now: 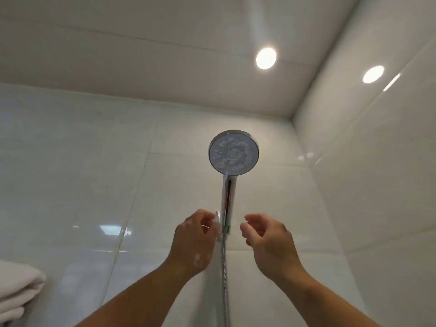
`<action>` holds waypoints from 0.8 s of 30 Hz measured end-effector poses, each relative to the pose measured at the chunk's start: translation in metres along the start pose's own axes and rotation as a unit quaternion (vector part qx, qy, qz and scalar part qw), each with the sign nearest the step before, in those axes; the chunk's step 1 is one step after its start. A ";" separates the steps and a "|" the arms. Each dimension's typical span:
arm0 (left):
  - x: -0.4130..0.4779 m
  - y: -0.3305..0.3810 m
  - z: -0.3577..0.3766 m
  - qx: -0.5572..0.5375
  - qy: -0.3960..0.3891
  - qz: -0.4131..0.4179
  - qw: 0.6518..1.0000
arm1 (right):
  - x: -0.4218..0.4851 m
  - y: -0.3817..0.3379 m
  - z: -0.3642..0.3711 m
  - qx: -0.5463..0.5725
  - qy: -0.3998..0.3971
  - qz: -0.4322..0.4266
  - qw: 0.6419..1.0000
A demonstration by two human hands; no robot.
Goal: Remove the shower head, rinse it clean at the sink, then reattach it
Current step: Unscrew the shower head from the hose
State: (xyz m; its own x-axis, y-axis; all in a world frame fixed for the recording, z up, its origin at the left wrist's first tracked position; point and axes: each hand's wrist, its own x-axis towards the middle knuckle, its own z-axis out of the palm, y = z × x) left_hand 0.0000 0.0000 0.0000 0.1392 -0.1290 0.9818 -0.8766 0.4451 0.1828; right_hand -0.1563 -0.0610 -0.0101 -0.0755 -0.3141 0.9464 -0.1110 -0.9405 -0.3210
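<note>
Two hands at a wall-mounted shower head

Item 1: shower head [233, 152]. Round, chrome-rimmed, with its spray face turned toward the camera. Its handle runs straight down into the holder [226, 228] on the wall, upright and seated there.

Item 2: hose [225, 279]. Ribbed metal, hanging straight down from the foot of the handle and out of the bottom edge of view.

Item 3: left hand [193, 239]. Raised just left of the holder, with the fingers curled toward a small knob [216, 217] on the holder's side. I cannot tell whether they actually pinch it or only reach it.

Item 4: right hand [266, 237]. Raised just right of the handle and apart from it. The fingers are loosely bent, the palm faces the handle, and it holds nothing.

Item 5: tiled wall [94, 173]. Glossy pale tiles, meeting a second wall in the corner on the right.

Item 6: ceiling light [266, 58]. Round, recessed and lit, with a bright reflection of it on the right-hand wall.

Item 7: folded towels [16, 289]. White and stacked, at the lower left edge.
</note>
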 end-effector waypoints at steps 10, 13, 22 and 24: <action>0.034 -0.008 0.048 0.023 0.003 0.037 0.999 | 0.050 0.002 0.027 0.007 -0.047 -0.031 0.998; 0.035 -0.013 0.051 0.018 0.001 0.049 0.999 | 0.054 0.003 0.029 0.008 -0.047 -0.050 0.998; 0.048 -0.005 0.044 0.017 -0.001 0.065 0.998 | 0.062 -0.012 0.028 0.018 -0.031 -0.068 0.997; 0.058 0.003 0.038 0.020 -0.003 0.067 0.998 | 0.070 -0.021 0.023 0.020 -0.029 -0.070 0.997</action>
State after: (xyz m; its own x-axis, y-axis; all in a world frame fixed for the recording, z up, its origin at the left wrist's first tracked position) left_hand -0.0127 -0.0399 0.0553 0.0174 -0.0752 0.9970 -0.9050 0.4227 0.0477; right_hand -0.1362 -0.0659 0.0638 -0.0048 -0.1855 0.9826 -0.0769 -0.9797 -0.1853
